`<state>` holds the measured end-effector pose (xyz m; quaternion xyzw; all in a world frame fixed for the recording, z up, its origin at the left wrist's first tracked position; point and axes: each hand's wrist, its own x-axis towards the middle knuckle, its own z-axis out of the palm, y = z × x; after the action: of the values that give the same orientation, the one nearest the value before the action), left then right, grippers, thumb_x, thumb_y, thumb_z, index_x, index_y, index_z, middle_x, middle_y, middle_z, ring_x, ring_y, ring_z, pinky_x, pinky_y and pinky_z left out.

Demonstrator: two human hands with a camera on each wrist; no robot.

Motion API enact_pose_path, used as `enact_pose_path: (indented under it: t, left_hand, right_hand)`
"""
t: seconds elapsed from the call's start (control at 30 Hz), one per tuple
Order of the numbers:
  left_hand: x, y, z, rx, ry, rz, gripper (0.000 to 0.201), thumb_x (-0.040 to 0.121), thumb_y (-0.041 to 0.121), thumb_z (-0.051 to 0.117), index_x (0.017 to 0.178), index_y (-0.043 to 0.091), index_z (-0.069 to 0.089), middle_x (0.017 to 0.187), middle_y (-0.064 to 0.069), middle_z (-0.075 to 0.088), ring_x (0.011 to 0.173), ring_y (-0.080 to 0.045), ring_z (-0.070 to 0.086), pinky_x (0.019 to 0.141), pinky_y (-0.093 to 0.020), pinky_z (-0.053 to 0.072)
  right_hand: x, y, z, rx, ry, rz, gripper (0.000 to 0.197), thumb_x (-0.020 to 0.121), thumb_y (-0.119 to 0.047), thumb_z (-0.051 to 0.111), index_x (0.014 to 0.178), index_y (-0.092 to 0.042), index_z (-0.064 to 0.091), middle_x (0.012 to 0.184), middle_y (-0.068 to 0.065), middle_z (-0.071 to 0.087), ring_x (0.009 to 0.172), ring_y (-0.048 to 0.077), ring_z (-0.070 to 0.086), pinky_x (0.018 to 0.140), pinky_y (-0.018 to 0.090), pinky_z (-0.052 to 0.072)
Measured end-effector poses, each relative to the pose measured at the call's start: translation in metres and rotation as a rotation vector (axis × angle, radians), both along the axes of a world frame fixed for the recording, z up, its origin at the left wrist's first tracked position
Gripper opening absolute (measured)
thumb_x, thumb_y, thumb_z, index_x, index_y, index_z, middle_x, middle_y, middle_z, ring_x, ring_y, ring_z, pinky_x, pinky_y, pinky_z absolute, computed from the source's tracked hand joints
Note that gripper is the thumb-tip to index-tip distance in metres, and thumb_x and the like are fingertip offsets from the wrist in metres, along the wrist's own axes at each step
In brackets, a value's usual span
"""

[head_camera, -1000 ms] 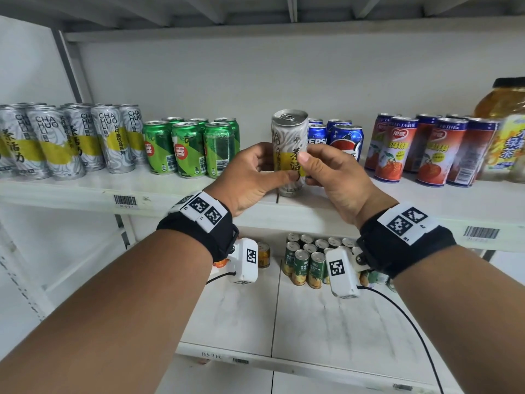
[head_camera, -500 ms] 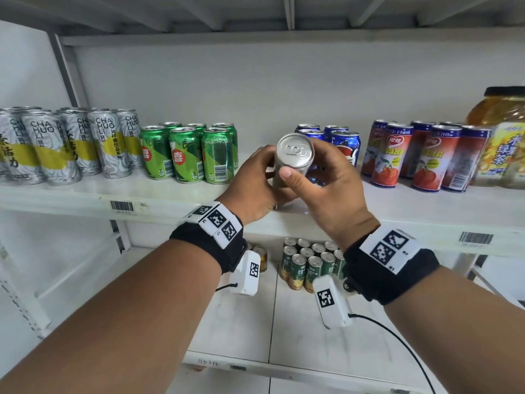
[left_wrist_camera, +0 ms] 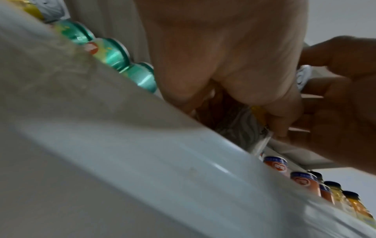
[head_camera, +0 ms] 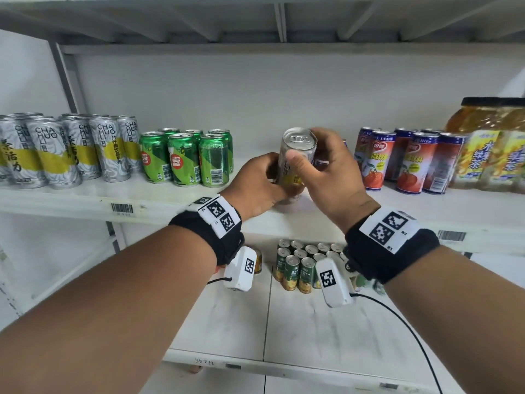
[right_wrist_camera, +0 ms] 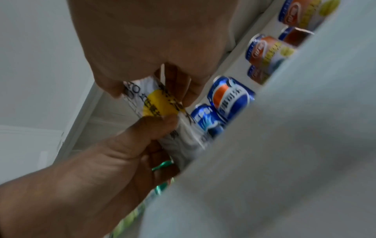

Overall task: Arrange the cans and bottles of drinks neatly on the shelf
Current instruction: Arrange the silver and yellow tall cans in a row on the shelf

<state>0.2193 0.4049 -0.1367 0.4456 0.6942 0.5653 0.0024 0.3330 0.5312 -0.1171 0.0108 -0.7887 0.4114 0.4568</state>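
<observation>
Over the shelf [head_camera: 85,199], between green cans [head_camera: 184,159] and red cans [head_camera: 397,163]: silver can [head_camera: 298,155], tilted, wrapped by left hand [head_camera: 255,186] and right hand [head_camera: 332,177]. Best carried left to matching cans [head_camera: 56,149], set upright, label forward.

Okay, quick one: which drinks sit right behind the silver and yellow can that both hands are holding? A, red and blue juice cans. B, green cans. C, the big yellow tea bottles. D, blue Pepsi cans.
D: in the right wrist view the blue Pepsi cans stand just behind the silver and yellow can, gripped by the left hand and right hand.
</observation>
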Motion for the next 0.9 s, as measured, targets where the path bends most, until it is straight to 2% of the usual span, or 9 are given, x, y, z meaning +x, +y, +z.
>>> enact_pose_path:
  t: [0.1,0.13,0.2,0.27,0.4,0.47,0.53,0.77,0.9]
  left_hand:
    - [0.013,0.011,0.013,-0.061,-0.002,-0.049,0.039,0.081,0.017,0.093,0.115,0.012,0.075,0.105,-0.002,0.082,0.103,-0.022,0.078,0.093,-0.037,0.063]
    - [0.019,0.019,0.017,-0.085,0.021,-0.065,0.034,0.082,0.017,0.093,0.111,0.013,0.076,0.102,0.000,0.082,0.101,-0.021,0.078,0.093,-0.038,0.062]
    - [0.030,0.031,0.026,-0.112,0.067,-0.099,0.024,0.083,0.013,0.092,0.101,0.017,0.077,0.093,0.006,0.081,0.089,-0.009,0.077,0.083,-0.028,0.059]
    - [0.042,0.047,0.037,-0.143,0.084,-0.170,0.025,0.086,0.010,0.089,0.106,0.014,0.075,0.097,0.003,0.082,0.092,-0.009,0.077,0.083,-0.024,0.058]
    - [0.057,0.079,0.062,-0.325,0.259,-0.148,0.036,0.087,0.032,0.089,0.110,0.009,0.074,0.102,-0.005,0.080,0.098,-0.024,0.077,0.089,-0.042,0.061]
    - [0.063,0.093,0.072,-0.393,0.373,-0.054,0.034,0.085,0.044,0.088,0.103,0.021,0.072,0.099,0.003,0.078,0.095,-0.019,0.075,0.092,-0.042,0.060]
    - [0.065,0.101,0.077,-0.426,0.469,0.011,0.026,0.086,0.046,0.084,0.098,0.026,0.072,0.097,0.009,0.075,0.092,-0.015,0.072,0.091,-0.039,0.060]
    - [0.064,0.121,0.087,-0.485,0.593,0.050,0.024,0.091,0.038,0.080,0.105,0.019,0.076,0.104,0.001,0.073,0.098,-0.021,0.068,0.084,-0.029,0.052]
    - [0.056,0.105,0.096,-0.502,0.619,0.080,0.027,0.093,0.037,0.077,0.112,0.017,0.076,0.109,0.001,0.073,0.100,-0.020,0.067,0.090,-0.030,0.054]
  right_hand:
    - [0.011,0.011,0.027,0.108,-0.105,-0.127,0.063,0.080,-0.042,0.087,0.133,-0.027,0.057,0.109,-0.011,0.068,0.095,0.001,0.067,0.079,0.009,0.052]
    - [0.017,0.016,0.037,0.165,-0.136,-0.164,0.059,0.079,-0.039,0.088,0.130,-0.026,0.059,0.107,-0.009,0.067,0.093,0.004,0.067,0.078,0.010,0.051]
    - [0.027,0.025,0.053,0.300,-0.193,-0.220,0.043,0.082,-0.032,0.084,0.120,-0.021,0.067,0.108,0.000,0.068,0.097,0.018,0.066,0.087,0.027,0.054]
    - [0.041,0.038,0.068,0.378,-0.253,-0.280,0.032,0.085,-0.029,0.079,0.115,-0.018,0.070,0.108,0.007,0.068,0.100,0.025,0.063,0.089,0.038,0.053]
    - [0.068,0.072,0.088,0.434,-0.322,-0.441,0.019,0.089,-0.030,0.073,0.106,-0.021,0.072,0.095,-0.001,0.066,0.088,0.022,0.061,0.073,0.030,0.048]
    - [0.080,0.090,0.092,0.457,-0.376,-0.501,0.016,0.090,-0.031,0.073,0.103,-0.021,0.074,0.093,-0.002,0.065,0.086,0.020,0.059,0.072,0.030,0.047]
    - [0.087,0.105,0.091,0.480,-0.430,-0.537,0.016,0.089,-0.029,0.074,0.101,-0.020,0.075,0.095,0.000,0.067,0.090,0.023,0.062,0.074,0.030,0.047]
    - [0.100,0.130,0.082,0.483,-0.553,-0.579,0.027,0.095,-0.031,0.068,0.119,-0.021,0.074,0.117,0.005,0.072,0.103,0.024,0.065,0.091,0.039,0.057]
    - [0.090,0.120,0.084,0.605,-0.588,-0.667,0.040,0.092,-0.045,0.065,0.128,-0.028,0.068,0.122,0.006,0.066,0.120,0.030,0.055,0.105,0.047,0.044]
